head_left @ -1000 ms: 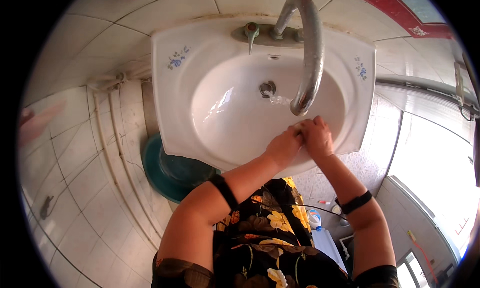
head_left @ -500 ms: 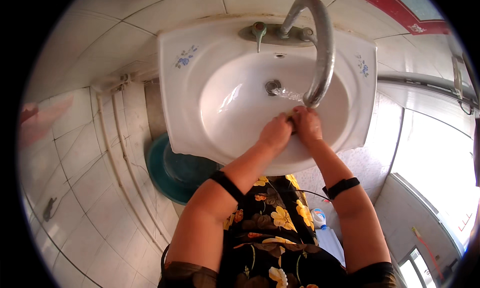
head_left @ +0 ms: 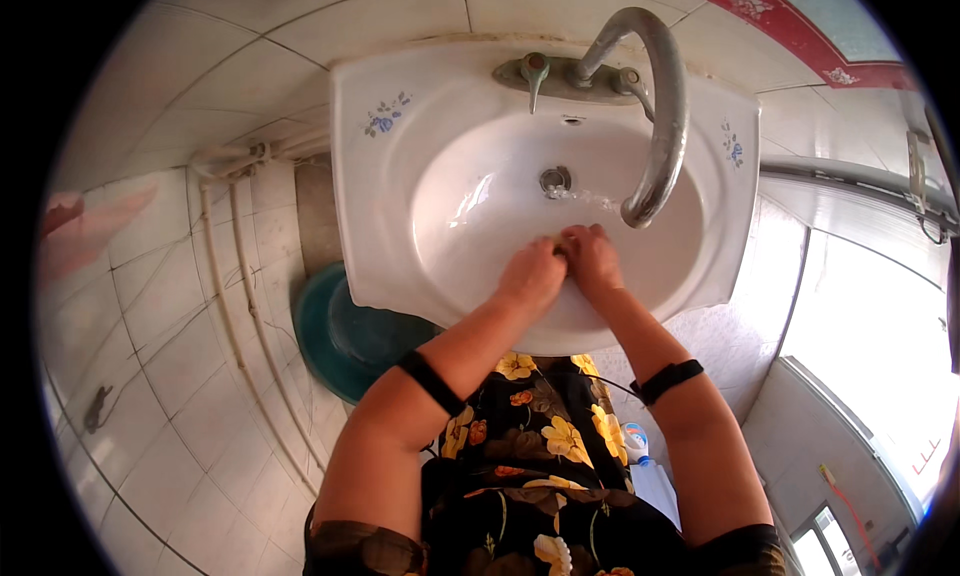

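Note:
Over the near part of a white washbasin (head_left: 378, 221), my two hands are close together. My left hand (head_left: 532, 276) has its fingers curled in against a small yellowish-brown thing (head_left: 561, 247), mostly hidden between the hands. My right hand (head_left: 593, 263) closes on the same small thing from the other side. What kind of thing it is, I cannot make out. Just right of and beyond my hands hangs the mouth of a curved metal faucet (head_left: 668, 126). Some water shows in the bowl between the faucet and the drain (head_left: 554, 182).
A lever handle (head_left: 535, 76) stands on the faucet base at the back. On the floor at left is a teal tub (head_left: 335, 346). Pipes (head_left: 245, 286) run along the tiled left wall. A white and blue bottle (head_left: 636, 442) stands below, near my right arm.
Both hands have shifted slightly left, away from below the faucet mouth, still together around the small thing. The basin sits a little lower and further right in the picture.

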Demonstrator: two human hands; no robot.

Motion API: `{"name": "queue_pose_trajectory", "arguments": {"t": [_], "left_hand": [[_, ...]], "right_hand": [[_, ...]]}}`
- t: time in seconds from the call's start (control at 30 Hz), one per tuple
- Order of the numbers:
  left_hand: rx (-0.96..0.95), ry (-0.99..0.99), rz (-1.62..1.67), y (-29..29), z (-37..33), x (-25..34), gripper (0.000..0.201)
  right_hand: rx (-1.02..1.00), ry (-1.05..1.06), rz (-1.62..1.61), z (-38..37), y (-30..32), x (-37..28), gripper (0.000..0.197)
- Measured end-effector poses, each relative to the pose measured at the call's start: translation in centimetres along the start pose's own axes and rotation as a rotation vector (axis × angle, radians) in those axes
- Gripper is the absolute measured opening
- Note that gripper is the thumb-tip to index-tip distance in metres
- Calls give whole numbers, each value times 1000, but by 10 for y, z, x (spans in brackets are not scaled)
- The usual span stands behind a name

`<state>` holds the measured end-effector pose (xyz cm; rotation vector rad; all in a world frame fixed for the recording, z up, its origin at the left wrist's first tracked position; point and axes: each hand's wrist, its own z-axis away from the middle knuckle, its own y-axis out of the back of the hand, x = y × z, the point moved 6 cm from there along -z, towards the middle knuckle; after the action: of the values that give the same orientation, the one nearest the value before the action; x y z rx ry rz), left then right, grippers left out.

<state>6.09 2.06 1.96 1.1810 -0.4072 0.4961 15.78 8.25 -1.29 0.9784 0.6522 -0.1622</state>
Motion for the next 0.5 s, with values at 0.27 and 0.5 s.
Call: {"name": "queue_pose_trajectory", "arguments": {"t": [0.27, 0.5], "left_hand": [[73, 196, 456, 7, -29, -15, 20], [-73, 661, 1568, -22, -35, -42, 32]], "right_hand": [[-175, -338, -493, -32, 12, 45, 25], [-79, -271, -799, -42, 5, 7, 34]]}}
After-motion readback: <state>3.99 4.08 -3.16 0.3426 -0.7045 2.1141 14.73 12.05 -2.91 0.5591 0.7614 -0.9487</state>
